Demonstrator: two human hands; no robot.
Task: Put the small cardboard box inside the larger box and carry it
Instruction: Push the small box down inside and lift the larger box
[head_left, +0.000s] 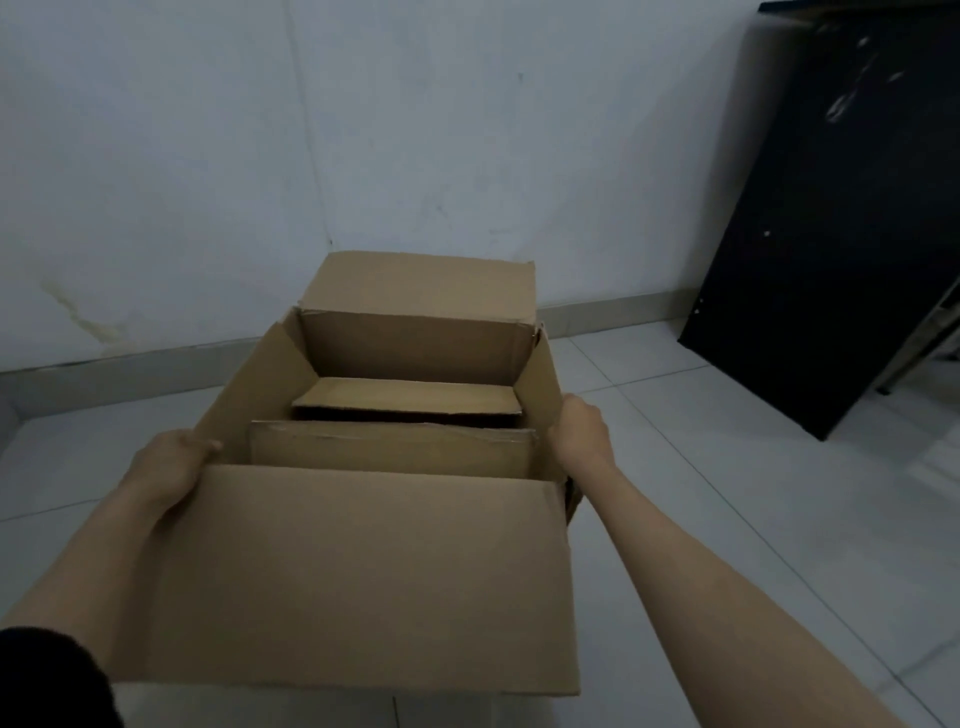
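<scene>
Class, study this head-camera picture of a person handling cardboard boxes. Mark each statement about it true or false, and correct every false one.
1. The large brown cardboard box has its top flaps open. True.
2. The small brown cardboard box lies on the floor beside the large one. False: it sits inside the large box.
3. The left hand has its grip on the box's left side. True.
4. The right hand hangs free, away from the box. False: it holds the box's right side.
5. A tall black panel leans at the right. True.
6. The floor is dark carpet. False: the pale tiled floor shows.
</scene>
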